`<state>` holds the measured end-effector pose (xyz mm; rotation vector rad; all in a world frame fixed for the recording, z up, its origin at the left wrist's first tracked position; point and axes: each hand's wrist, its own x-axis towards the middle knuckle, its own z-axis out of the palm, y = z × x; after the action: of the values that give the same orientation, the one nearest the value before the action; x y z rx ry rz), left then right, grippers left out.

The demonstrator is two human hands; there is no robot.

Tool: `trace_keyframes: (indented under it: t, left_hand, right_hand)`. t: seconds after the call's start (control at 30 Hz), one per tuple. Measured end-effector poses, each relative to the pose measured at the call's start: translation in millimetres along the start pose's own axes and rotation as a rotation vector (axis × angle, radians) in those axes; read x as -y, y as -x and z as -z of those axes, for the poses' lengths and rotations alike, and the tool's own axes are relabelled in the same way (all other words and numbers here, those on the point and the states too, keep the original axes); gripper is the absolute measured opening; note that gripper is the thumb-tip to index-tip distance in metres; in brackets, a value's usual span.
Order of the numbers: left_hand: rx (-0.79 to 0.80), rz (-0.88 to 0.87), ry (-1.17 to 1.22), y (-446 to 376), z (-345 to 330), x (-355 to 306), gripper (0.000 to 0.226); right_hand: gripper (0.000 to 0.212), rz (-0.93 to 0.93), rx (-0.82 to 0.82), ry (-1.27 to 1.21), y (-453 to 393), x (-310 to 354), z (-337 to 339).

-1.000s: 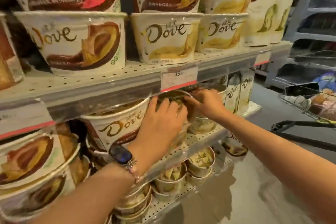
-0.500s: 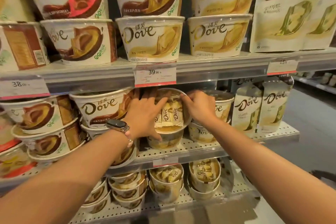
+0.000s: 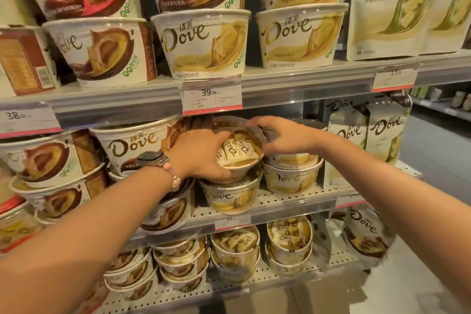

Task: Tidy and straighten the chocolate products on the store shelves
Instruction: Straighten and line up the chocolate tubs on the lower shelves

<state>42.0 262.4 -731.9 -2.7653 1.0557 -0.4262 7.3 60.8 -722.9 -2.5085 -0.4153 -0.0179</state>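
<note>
A tilted Dove tub on the middle shelf shows its clear lid and wrapped chocolates toward me. It rests on a second yellow Dove tub. My left hand, with a watch on the wrist, grips the tilted tub's left and lower rim. My right hand holds its upper right rim. To the right stands a stack of two yellow tubs, its top one partly hidden by my right hand. A brown Dove tub sits just left of my left hand.
The top shelf carries stacked Dove tubs and pale green Dove bags. More Dove bags stand at the right of the middle shelf. The lower shelf holds several smaller tubs. Floor and an aisle lie to the right.
The view has come closer to the shelf. The held tub is tipped further forward, its lid facing me more. My right hand has shifted up onto the tub's top right rim.
</note>
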Motion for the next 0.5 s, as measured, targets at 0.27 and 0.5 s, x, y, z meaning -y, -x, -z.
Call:
trace_keyframes:
  t: [0.27,0.5]
  left_hand:
    - [0.097,0.009,0.09,-8.8,1.3,0.8,0.073]
    - [0.138,0.071,0.124,-11.9,-0.6,-1.2,0.09]
  right_hand:
    - [0.041,0.109,-0.208,0.683,7.3,-13.9,-37.6]
    - [0.033,0.137,-0.274,0.614,6.8,-19.9,-37.5]
